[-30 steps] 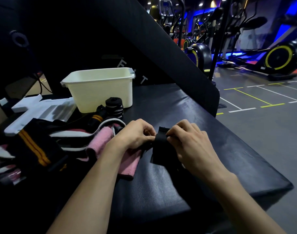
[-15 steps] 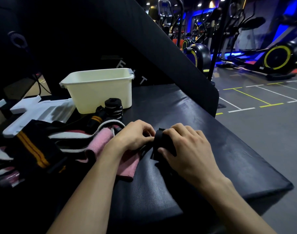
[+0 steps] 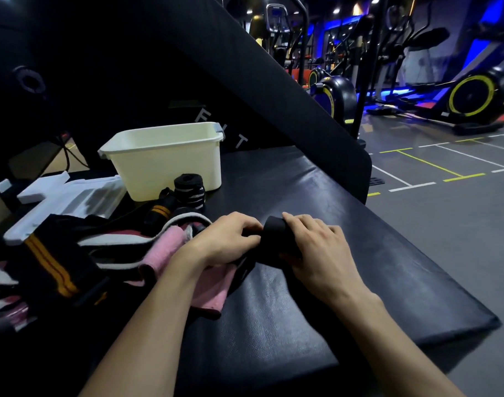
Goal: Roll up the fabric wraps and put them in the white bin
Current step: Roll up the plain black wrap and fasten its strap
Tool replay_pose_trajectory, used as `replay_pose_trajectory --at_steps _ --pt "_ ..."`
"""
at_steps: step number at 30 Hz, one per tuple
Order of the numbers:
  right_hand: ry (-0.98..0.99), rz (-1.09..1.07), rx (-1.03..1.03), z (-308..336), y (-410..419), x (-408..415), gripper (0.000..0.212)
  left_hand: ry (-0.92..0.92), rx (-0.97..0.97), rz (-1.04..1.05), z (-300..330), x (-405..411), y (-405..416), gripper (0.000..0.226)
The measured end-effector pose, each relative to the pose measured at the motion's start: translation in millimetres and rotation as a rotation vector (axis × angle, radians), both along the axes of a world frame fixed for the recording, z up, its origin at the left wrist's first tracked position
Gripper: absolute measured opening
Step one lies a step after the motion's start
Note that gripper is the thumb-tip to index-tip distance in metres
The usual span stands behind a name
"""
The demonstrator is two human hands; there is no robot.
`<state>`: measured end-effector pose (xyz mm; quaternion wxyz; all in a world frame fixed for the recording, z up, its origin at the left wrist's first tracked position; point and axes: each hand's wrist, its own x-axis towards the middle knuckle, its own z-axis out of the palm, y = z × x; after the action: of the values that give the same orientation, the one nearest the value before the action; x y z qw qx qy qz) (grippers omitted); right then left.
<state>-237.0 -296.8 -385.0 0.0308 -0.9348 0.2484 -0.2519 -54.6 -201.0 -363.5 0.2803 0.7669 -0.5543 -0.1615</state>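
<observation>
A black fabric wrap point(image 3: 276, 239), partly rolled into a thick coil, lies on the black padded bench point(image 3: 273, 310) between my hands. My right hand point(image 3: 316, 247) curls over the coil from the right, fingers on top and thumb beneath. My left hand point(image 3: 225, 239) pinches the wrap's left end. The white bin point(image 3: 165, 164) stands at the back left of the bench, its inside hidden by the rim. Two rolled wraps stand in front of it: a black one with grey stripes point(image 3: 189, 191) and a black one with orange stripes point(image 3: 160, 209).
A heap of loose wraps point(image 3: 81, 253), black, pink and white, covers the bench at left, with a pink wrap point(image 3: 208, 293) under my left forearm. White foam pieces point(image 3: 53, 196) lie behind the heap. A slanted black pad point(image 3: 273, 96) rises behind. The bench's right edge drops to the gym floor.
The flat black wrap has been wound into a thicker coil. My right hand has turned over it, and both hands have stayed at the same place on the bench.
</observation>
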Motion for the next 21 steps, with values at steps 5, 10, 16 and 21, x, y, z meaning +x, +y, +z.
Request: replay_pose_trajectory --at_steps 5,10,16,21 --pt "-0.125 -0.033 0.089 0.1 -3.9 -10.5 0.075 0.169 -0.149 -0.067 4.4 -4.9 -0.6 0.021" --pt "-0.495 -0.04 0.61 8.2 -5.1 -31.6 0.065 0.395 -0.361 -0.105 14.1 -23.8 -2.9 0.037" --pt "-0.817 0.162 1.138 14.7 0.0 -53.8 0.052 0.519 -0.416 -0.162 5.9 -41.9 -14.0 0.047" --pt "-0.927 0.231 1.402 17.0 0.7 -57.7 0.055 0.63 -0.444 -0.215 8.8 -51.2 -14.0 0.036"
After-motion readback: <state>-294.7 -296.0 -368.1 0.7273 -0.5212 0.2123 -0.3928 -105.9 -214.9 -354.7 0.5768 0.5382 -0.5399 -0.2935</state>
